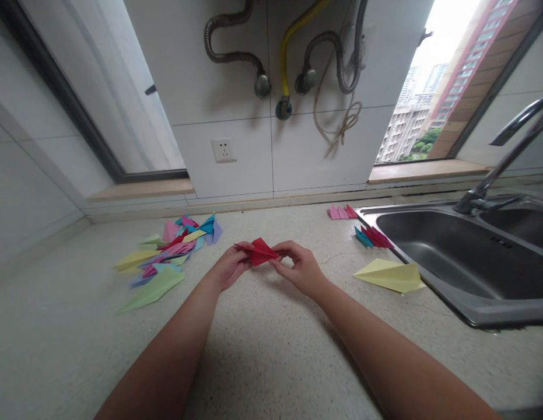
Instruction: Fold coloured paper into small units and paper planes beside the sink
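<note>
A small red paper plane (261, 251) is held just above the speckled countertop, between my two hands. My left hand (233, 265) pinches its left end, fingers closed on the paper. On the other side, my right hand (298, 265) grips the pointed right tip between thumb and fingers. To the left lies a loose pile of folded paper planes (172, 248) in pink, yellow, green, blue and purple. At the right, a yellow paper plane (389, 275) rests beside the sink, with a row of blue and dark red planes (374, 237) behind it and pink ones (342, 212) farther back.
A steel double sink (455, 251) with a chrome faucet (485, 181) takes up the right side. The tiled wall behind carries a power socket (224, 150), hoses with valves (262, 86) and a yellow pipe (285, 64). Windows stand at left and right.
</note>
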`<action>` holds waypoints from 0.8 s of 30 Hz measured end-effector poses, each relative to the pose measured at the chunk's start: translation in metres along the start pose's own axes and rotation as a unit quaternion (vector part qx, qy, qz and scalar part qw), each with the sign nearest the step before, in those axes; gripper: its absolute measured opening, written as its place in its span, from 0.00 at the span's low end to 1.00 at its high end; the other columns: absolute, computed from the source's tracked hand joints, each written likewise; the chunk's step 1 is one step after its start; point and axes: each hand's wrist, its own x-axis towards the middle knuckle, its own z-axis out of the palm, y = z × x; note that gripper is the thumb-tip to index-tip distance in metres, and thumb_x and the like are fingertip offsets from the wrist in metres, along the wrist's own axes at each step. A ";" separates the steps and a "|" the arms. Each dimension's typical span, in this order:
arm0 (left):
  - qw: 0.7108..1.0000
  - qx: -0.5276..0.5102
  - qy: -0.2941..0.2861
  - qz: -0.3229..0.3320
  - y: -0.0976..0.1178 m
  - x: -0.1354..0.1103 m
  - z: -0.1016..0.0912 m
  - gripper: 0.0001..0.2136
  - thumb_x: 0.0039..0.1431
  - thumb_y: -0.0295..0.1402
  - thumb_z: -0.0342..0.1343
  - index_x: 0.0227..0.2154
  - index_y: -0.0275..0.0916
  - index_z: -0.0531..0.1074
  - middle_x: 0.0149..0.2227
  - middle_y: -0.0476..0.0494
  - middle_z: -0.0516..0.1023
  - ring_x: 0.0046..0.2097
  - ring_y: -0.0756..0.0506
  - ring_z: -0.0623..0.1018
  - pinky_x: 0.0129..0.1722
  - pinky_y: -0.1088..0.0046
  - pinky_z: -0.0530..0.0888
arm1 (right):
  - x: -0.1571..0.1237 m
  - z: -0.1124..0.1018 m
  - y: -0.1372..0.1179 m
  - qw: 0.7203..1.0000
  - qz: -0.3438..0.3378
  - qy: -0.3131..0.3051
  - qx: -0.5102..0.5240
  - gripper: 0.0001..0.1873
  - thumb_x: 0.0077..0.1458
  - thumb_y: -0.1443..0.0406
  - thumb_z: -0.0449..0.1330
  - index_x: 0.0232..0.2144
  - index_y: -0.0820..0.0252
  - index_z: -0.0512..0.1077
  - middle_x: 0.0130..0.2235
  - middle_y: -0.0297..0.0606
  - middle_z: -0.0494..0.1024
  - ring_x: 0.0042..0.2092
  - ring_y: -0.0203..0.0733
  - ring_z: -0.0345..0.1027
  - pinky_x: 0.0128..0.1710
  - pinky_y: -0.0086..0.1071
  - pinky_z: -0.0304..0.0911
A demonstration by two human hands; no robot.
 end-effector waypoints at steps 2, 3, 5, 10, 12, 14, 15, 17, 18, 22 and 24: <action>1.000 0.007 -0.005 -0.003 0.000 -0.001 0.001 0.07 0.50 0.26 0.63 0.34 0.36 0.75 0.44 0.39 0.78 0.48 0.42 0.77 0.52 0.62 0.71 | -0.001 0.001 -0.003 1.000 -0.012 -0.007 -0.019 0.12 0.54 0.63 0.64 0.42 0.57 0.73 0.37 0.40 0.79 0.36 0.40 0.73 0.41 0.37 0.70; 1.000 0.012 -0.007 -0.004 0.000 -0.001 0.001 0.08 0.50 0.26 0.63 0.35 0.36 0.75 0.44 0.39 0.78 0.48 0.42 0.77 0.51 0.62 0.71 | -0.001 0.002 -0.004 0.999 -0.019 -0.009 -0.028 0.11 0.54 0.63 0.64 0.41 0.57 0.73 0.37 0.40 0.79 0.36 0.40 0.73 0.40 0.37 0.70; 1.000 0.026 -0.010 -0.005 0.000 -0.001 0.001 0.09 0.50 0.26 0.64 0.35 0.36 0.75 0.43 0.40 0.78 0.47 0.43 0.77 0.50 0.63 0.71 | -0.002 0.004 -0.006 0.998 -0.038 -0.006 -0.042 0.11 0.54 0.64 0.64 0.41 0.58 0.73 0.36 0.39 0.79 0.35 0.39 0.72 0.39 0.36 0.70; 0.998 0.058 -0.012 -0.009 0.000 -0.002 0.002 0.11 0.49 0.26 0.65 0.37 0.36 0.74 0.41 0.42 0.78 0.44 0.44 0.77 0.49 0.65 0.70 | -0.005 0.010 -0.010 0.996 -0.071 0.021 -0.052 0.12 0.53 0.67 0.64 0.41 0.59 0.72 0.35 0.39 0.78 0.33 0.37 0.71 0.37 0.34 0.70; 0.998 0.064 -0.023 -0.012 0.000 -0.003 0.004 0.12 0.49 0.26 0.65 0.38 0.36 0.74 0.41 0.42 0.78 0.44 0.44 0.77 0.49 0.65 0.69 | -0.006 0.012 -0.012 0.996 -0.076 0.019 -0.051 0.13 0.53 0.67 0.64 0.42 0.58 0.71 0.36 0.39 0.78 0.33 0.37 0.71 0.37 0.34 0.70; 0.997 0.069 -0.034 -0.014 0.000 -0.004 0.005 0.12 0.50 0.27 0.65 0.38 0.37 0.74 0.40 0.43 0.78 0.44 0.44 0.78 0.50 0.65 0.68 | -0.007 0.013 -0.014 0.995 -0.079 0.015 -0.052 0.13 0.53 0.67 0.64 0.43 0.58 0.71 0.36 0.39 0.78 0.33 0.37 0.71 0.36 0.34 0.70; 0.996 0.072 -0.039 -0.015 0.000 -0.004 0.005 0.12 0.51 0.28 0.65 0.39 0.37 0.74 0.40 0.43 0.78 0.44 0.45 0.78 0.50 0.65 0.68 | -0.008 0.014 -0.015 0.995 -0.080 0.014 -0.053 0.14 0.53 0.67 0.64 0.43 0.58 0.71 0.36 0.39 0.78 0.33 0.37 0.71 0.36 0.33 0.70; 0.996 0.079 -0.045 -0.017 0.001 -0.004 0.006 0.12 0.51 0.29 0.65 0.39 0.37 0.74 0.39 0.44 0.79 0.43 0.45 0.78 0.49 0.66 0.68 | -0.008 0.015 -0.016 0.995 -0.082 0.015 -0.054 0.14 0.52 0.67 0.64 0.42 0.58 0.71 0.35 0.38 0.78 0.32 0.36 0.71 0.35 0.33 0.70; 0.995 0.082 -0.046 -0.018 0.001 -0.004 0.006 0.12 0.52 0.29 0.65 0.39 0.38 0.74 0.38 0.44 0.79 0.42 0.45 0.78 0.48 0.66 0.68 | -0.008 0.015 -0.016 0.995 -0.082 0.014 -0.056 0.14 0.52 0.67 0.64 0.42 0.58 0.71 0.35 0.38 0.78 0.32 0.36 0.71 0.35 0.33 0.70; 0.995 0.088 -0.040 -0.016 0.001 -0.003 0.006 0.11 0.52 0.30 0.64 0.38 0.37 0.74 0.37 0.44 0.78 0.41 0.46 0.77 0.47 0.67 0.68 | -0.008 0.016 -0.015 0.995 -0.078 0.011 -0.061 0.14 0.52 0.67 0.64 0.42 0.58 0.71 0.35 0.37 0.77 0.32 0.36 0.70 0.36 0.33 0.69; 0.995 0.092 -0.042 -0.014 0.001 -0.003 0.007 0.11 0.52 0.30 0.64 0.38 0.37 0.74 0.37 0.44 0.78 0.41 0.45 0.77 0.46 0.67 0.69 | -0.008 0.017 -0.015 0.995 -0.075 0.010 -0.060 0.14 0.52 0.67 0.64 0.43 0.58 0.71 0.36 0.38 0.77 0.32 0.36 0.70 0.36 0.33 0.69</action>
